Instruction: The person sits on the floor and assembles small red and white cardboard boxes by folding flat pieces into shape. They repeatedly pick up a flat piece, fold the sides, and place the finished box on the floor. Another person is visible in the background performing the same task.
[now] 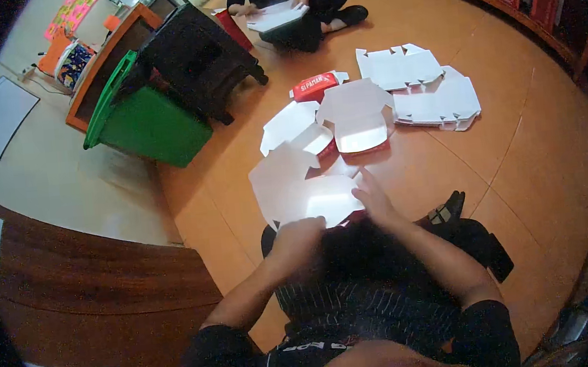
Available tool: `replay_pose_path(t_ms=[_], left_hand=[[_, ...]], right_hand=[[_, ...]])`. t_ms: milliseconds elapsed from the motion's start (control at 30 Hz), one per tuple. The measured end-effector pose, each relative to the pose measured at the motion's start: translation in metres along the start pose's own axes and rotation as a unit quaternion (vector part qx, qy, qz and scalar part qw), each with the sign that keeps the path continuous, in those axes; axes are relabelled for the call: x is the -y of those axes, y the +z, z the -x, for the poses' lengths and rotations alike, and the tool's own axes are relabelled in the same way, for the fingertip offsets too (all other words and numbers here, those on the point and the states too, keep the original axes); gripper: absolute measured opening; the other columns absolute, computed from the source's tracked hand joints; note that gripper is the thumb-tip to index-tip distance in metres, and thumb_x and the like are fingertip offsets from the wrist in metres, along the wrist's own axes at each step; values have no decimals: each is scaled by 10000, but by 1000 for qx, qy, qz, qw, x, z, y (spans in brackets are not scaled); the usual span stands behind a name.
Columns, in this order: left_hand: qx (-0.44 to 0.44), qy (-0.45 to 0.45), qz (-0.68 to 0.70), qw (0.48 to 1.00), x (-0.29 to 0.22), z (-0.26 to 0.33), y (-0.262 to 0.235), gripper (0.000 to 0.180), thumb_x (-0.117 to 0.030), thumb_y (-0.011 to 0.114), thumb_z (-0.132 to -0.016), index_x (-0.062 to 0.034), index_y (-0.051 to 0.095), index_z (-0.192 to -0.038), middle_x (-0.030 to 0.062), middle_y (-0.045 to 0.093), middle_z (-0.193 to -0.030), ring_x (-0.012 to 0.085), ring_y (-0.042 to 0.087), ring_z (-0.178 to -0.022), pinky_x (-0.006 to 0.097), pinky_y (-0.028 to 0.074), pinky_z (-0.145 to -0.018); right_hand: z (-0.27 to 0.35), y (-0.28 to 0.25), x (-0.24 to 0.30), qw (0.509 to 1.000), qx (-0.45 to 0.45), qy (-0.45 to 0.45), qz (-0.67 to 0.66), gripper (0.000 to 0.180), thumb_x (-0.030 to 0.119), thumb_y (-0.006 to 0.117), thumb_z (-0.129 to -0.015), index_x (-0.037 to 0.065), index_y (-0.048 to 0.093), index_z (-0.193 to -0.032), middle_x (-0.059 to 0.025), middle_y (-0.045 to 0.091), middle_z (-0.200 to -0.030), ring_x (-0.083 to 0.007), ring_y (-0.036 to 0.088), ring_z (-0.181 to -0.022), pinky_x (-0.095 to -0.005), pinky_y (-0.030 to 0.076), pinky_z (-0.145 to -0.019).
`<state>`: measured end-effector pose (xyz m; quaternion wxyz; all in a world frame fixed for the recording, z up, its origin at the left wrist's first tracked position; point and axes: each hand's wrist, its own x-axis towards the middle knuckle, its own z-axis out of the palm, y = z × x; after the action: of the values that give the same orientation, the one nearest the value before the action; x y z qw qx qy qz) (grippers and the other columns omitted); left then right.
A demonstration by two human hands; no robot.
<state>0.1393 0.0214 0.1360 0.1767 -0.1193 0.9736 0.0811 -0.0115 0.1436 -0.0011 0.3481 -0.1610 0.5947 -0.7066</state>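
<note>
Over my lap I hold a cardboard food box, white inside and red outside, its lid flap raised at the far left. My left hand is closed on the box's near left edge, thumb over the rim. At the right wall, my right hand grips with the thumb inside and the index finger along a far corner. Just beyond stand two more part-folded boxes with lids up, one on the right and one on the left. A closed red box lies behind them.
Flat white cardboard sheets lie in two stacks, one farther back and one nearer. A green bin and a black plastic stool stand at the left. Across the floor, another person sits holding a white sheet. Shelving lines the far right.
</note>
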Motion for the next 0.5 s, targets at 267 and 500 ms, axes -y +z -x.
replay_pose_path(t_ms=[267,500], left_hand=[[-47,-101,295,949,49,-8,16,227,-215,752,-860,-18,705,-963,79,679,-773,133,610,-644,306,507,-577],[-105,-139,642,747,66,-37,69,246,-217,711,-895,19,722,-961,54,691,-796,108,618,-701,268,502,-601]], right_hand=[[14,-17,29,923,191,-290,167,226,254,594,-969,55,698,-990,-161,530,-1264,-267,574,-1076,-356,474,-914],[4,-7,14,961,38,-273,25,153,187,615,-943,39,654,-946,-150,540,-1156,-283,526,-1151,-392,446,-970]])
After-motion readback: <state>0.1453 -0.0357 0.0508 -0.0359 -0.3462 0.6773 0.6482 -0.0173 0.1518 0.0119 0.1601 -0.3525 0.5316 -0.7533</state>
